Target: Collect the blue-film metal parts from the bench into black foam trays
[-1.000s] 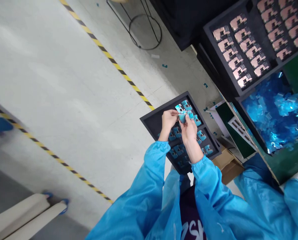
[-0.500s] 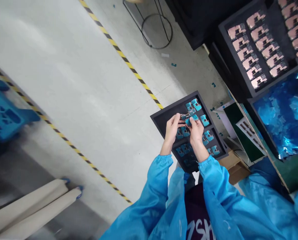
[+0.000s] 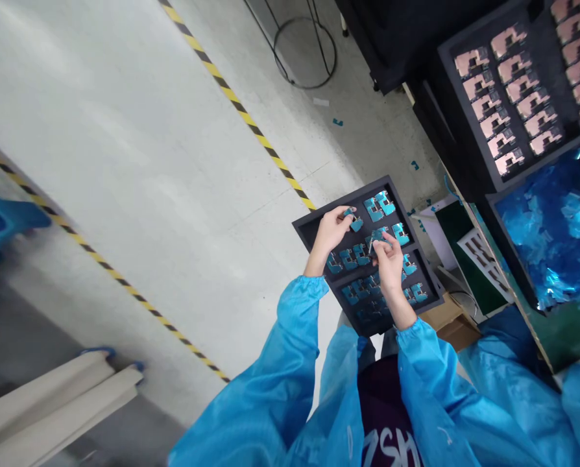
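The fingers of the left hand [image 3: 336, 227] are pinched on a blue-faced part [image 3: 355, 223], which is at the upper end of a black tray [image 3: 308, 228]; whether the tray is touched by it cannot be told. In the fingers of the right hand [image 3: 390, 261], a 2nd part [image 3: 379, 233] is pinched and seems tilted; the exact contact is too small to be made out. Both parts are best gripped by their edges, so that the blue faces are not scuffed, and the left part is best squared with its neighbours before being released. The right hand is better carried high, lest the parts beneath be knocked. Around the hands, rows of similar parts [image 3: 399, 233] are set in the tray, which is divided by a raised bar. Farther out, at the right, blue film [image 3: 557, 240] is heaped on a green surface [image 3: 562, 337], near a larger tray [image 3: 540, 45] where copper-coloured parts [image 3: 533, 104] are ranged.
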`<state>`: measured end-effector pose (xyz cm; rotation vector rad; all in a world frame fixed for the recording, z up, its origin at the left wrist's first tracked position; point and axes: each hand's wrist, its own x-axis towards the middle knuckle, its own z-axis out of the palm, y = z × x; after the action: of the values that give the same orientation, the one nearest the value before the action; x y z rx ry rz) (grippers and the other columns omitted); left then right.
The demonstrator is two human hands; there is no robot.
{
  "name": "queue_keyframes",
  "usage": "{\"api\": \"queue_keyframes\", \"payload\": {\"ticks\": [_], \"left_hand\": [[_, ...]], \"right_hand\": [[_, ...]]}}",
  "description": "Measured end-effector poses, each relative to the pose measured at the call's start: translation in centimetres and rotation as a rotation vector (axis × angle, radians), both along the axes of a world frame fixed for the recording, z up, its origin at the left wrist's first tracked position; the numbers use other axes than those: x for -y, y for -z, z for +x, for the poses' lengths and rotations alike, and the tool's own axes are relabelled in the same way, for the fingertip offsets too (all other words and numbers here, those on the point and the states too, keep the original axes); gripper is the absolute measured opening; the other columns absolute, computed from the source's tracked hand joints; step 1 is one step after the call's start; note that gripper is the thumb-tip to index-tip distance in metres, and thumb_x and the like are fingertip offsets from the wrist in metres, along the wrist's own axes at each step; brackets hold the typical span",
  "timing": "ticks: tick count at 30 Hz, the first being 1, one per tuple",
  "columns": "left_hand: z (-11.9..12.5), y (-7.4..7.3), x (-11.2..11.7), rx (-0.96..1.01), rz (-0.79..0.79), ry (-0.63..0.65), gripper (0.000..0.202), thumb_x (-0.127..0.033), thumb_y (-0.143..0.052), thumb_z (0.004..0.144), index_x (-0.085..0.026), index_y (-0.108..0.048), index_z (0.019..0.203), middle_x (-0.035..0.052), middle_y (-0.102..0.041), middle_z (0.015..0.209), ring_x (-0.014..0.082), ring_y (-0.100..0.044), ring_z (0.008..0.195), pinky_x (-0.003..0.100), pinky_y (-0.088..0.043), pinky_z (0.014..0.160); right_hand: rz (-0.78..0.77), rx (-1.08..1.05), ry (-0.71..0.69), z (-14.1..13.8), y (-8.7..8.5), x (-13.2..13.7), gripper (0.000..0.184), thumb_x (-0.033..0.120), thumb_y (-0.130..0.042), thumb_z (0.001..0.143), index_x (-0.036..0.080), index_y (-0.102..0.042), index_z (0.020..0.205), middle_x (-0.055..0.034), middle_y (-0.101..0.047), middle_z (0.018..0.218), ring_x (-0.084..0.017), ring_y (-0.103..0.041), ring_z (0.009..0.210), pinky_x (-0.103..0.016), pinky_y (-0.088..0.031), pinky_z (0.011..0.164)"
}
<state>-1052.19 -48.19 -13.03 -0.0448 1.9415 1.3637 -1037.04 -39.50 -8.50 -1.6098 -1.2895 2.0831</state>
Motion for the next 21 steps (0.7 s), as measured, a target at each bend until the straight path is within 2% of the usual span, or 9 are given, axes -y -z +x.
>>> {"api": "queue_keyframes", "payload": {"ticks": [2, 4, 7, 10, 12, 14, 16, 19, 21], "left_hand": [[0.0, -0.2, -0.7, -0.003, -0.044, -0.005, 0.019, -0.016, -0.073, 0.093, -0.016, -0.079, 0.111, 0.0046, -0.078, 0.089, 0.0158, -0.069, 0.068, 0.03, -0.06, 0.072], [0.3, -0.6, -1.6, -0.047, -0.102, -0.048, 0.018, -0.015, -0.078, 0.091, -0.016, -0.078, 0.109, 0.0048, -0.077, 0.087, 0.0172, -0.071, 0.072, 0.031, -0.06, 0.075], [1.5, -1.3, -2.0, -0.159, -0.159, -0.134, 0.024, -0.018, -0.082, 0.09, -0.017, -0.077, 0.113, 0.0088, -0.081, 0.103, 0.0194, -0.075, 0.088, 0.031, -0.061, 0.087], [3.6, -2.0, -0.5, -0.237, -0.136, -0.228, 0.03, -0.024, -0.074, 0.097, -0.019, -0.074, 0.126, 0.0136, -0.078, 0.135, 0.0193, -0.077, 0.102, 0.032, -0.063, 0.095], [5.0, -2.2, 1.2, -0.24, -0.104, -0.284, 0.028, -0.03, -0.065, 0.103, -0.019, -0.073, 0.128, 0.0148, -0.075, 0.142, 0.0201, -0.078, 0.109, 0.032, -0.064, 0.097], [6.1, -2.1, 2.8, -0.152, -0.069, -0.31, 0.03, -0.036, -0.06, 0.106, -0.017, -0.072, 0.126, 0.0153, -0.078, 0.135, 0.022, -0.079, 0.111, 0.033, -0.066, 0.093], [6.5, -1.7, 3.7, -0.046, -0.05, -0.322, 0.03, -0.039, -0.062, 0.105, -0.015, -0.072, 0.122, 0.0148, -0.081, 0.125, 0.0234, -0.08, 0.11, 0.034, -0.067, 0.09], [6.2, -0.9, 3.5, 0.014, -0.102, -0.378, 0.023, -0.033, -0.07, 0.098, -0.015, -0.072, 0.112, 0.0131, -0.083, 0.114, 0.0231, -0.081, 0.107, 0.034, -0.067, 0.092], [5.8, -0.5, 2.8, 0.046, -0.142, -0.425, 0.017, -0.028, -0.069, 0.096, -0.015, -0.07, 0.106, 0.0124, -0.082, 0.109, 0.0217, -0.081, 0.102, 0.035, -0.068, 0.093]], "right_hand": [[0.07, -0.029, -0.049, -0.1, -0.3, -0.8, 0.057, 0.041, -0.083, 0.081, 0.02, -0.067, 0.132, 0.0058, -0.07, 0.084, -0.013, -0.062, 0.075, -0.028, -0.057, 0.077], [0.154, -0.062, -0.126, -0.6, -0.7, -1.5, 0.053, 0.034, -0.081, 0.082, 0.022, -0.07, 0.132, 0.0012, -0.075, 0.096, -0.016, -0.068, 0.092, -0.031, -0.059, 0.091], [0.229, -0.096, -0.246, -1.5, -0.7, -2.0, 0.05, 0.028, -0.081, 0.083, 0.023, -0.075, 0.133, -0.0038, -0.078, 0.118, -0.018, -0.069, 0.107, -0.032, -0.058, 0.099], [0.174, -0.124, -0.317, -2.7, 0.2, -1.3, 0.05, 0.026, -0.081, 0.083, 0.023, -0.076, 0.132, -0.0019, -0.078, 0.111, -0.017, -0.07, 0.1, -0.03, -0.059, 0.097], [0.134, -0.13, -0.348, -3.7, 1.1, -0.3, 0.048, 0.024, -0.081, 0.083, 0.023, -0.077, 0.131, 0.0005, -0.077, 0.103, -0.015, -0.069, 0.09, -0.029, -0.06, 0.094], [0.129, -0.122, -0.374, -4.6, 2.0, 0.8, 0.049, 0.022, -0.079, 0.084, 0.023, -0.076, 0.132, 0.0021, -0.077, 0.1, -0.014, -0.068, 0.084, -0.029, -0.061, 0.093], [0.143, -0.107, -0.396, -5.4, 2.4, 1.7, 0.049, 0.019, -0.076, 0.085, 0.025, -0.076, 0.134, 0.0018, -0.077, 0.102, -0.014, -0.07, 0.087, -0.031, -0.061, 0.101], [0.22, -0.059, -0.456, -5.8, 1.9, 2.3, 0.047, 0.018, -0.074, 0.088, 0.027, -0.077, 0.134, -0.0035, -0.079, 0.121, -0.02, -0.071, 0.112, -0.041, -0.051, 0.124], [0.313, -0.031, -0.516, -5.2, 0.8, 2.3, 0.047, 0.018, -0.072, 0.09, 0.029, -0.076, 0.136, -0.0056, -0.076, 0.137, -0.026, -0.065, 0.134, -0.046, -0.04, 0.134]]}}
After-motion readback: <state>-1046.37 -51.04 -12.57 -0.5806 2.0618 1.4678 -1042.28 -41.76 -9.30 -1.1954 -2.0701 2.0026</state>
